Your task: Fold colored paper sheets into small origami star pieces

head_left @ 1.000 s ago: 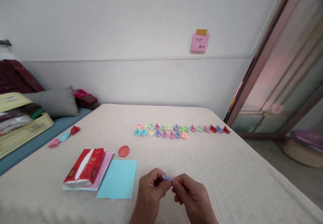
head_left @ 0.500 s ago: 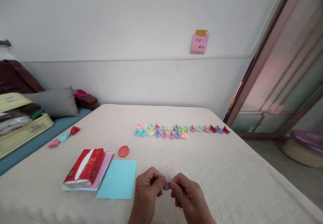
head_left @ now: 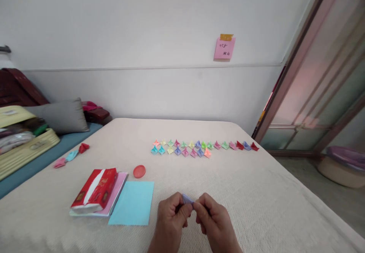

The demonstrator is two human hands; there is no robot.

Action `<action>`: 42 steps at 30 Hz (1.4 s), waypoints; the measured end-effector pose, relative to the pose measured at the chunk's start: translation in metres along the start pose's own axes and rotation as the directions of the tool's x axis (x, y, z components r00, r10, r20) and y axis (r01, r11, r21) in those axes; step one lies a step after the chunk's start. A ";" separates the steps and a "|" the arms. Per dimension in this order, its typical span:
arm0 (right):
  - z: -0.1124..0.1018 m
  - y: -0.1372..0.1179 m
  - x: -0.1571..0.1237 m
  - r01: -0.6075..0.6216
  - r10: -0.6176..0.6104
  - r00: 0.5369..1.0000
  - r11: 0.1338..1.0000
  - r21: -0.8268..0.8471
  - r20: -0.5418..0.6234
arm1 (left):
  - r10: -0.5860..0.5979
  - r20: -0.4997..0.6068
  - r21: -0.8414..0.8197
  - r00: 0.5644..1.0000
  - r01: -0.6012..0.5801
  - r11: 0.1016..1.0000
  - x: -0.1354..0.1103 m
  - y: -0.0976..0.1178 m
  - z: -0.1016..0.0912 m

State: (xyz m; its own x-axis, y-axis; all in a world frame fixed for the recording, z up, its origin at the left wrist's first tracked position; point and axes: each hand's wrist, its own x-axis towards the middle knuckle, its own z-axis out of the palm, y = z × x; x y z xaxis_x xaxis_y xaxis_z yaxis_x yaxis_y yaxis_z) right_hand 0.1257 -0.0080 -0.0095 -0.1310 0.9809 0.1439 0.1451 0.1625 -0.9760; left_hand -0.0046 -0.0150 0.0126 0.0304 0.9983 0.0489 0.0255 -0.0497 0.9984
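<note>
A small folded piece of purple paper (head_left: pixel 187 199) is pinched between my two hands above the front of the cloth-covered table. My left hand (head_left: pixel 173 215) grips it with thumb and index finger, its upper part sticking up past the fingertips. On its right end, the thumb and index finger of my right hand (head_left: pixel 212 217) are closed. Part of the paper is hidden by the fingers. Left of my hands lies a flat sheet of light blue paper (head_left: pixel 132 203). Farther back, small folded paper boats (head_left: pixel 185 151) in many colours stand in two rows.
A red tissue pack (head_left: pixel 95 188) rests on a stack of coloured paper (head_left: pixel 116 196) at the left. Behind the blue sheet is a red round lid (head_left: pixel 139 171). Several crumpled-looking folded papers (head_left: pixel 72 155) lie near the left edge. A pink note (head_left: pixel 224 48) is taped to the wall.
The purple paper has turned in my fingers, and more of it now shows above my left thumb. My left hand has shifted slightly right, nearer the right one.
</note>
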 end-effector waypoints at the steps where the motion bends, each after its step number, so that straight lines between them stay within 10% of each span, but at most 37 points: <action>1: 0.001 0.001 0.000 0.001 -0.001 1.000 1.000 0.006 -0.010 | 0.003 -0.002 0.004 1.000 -0.003 1.000 0.000 0.000 -0.001; 12: -0.007 -0.010 0.000 0.344 -0.365 0.926 0.921 -0.184 -0.095 | -0.006 -0.064 -0.014 0.998 0.005 1.000 0.008 -0.005 -0.003; 23: -0.008 -0.007 0.010 -0.176 0.174 0.984 0.959 0.220 0.031 | 0.011 -0.062 -0.093 0.998 -0.017 0.996 0.008 -0.013 0.000; 34: -0.012 -0.015 0.009 -0.395 0.317 0.918 0.736 0.549 0.236 | -0.122 0.149 -0.361 0.981 0.168 0.917 0.008 -0.003 -0.006; 42: -0.015 -0.013 0.009 -0.455 0.349 0.889 0.743 0.492 0.296 | -0.188 0.271 -0.390 0.944 0.287 0.875 0.010 -0.012 -0.010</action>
State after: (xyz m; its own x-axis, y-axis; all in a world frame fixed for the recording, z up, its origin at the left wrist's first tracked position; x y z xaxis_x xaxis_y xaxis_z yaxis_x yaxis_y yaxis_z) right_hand 0.1374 0.0007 0.0069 -0.3558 0.8973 -0.2611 -0.3148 -0.3782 -0.8706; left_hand -0.0148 -0.0043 0.0011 0.2951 0.9437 -0.1493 -0.3591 0.2543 0.8980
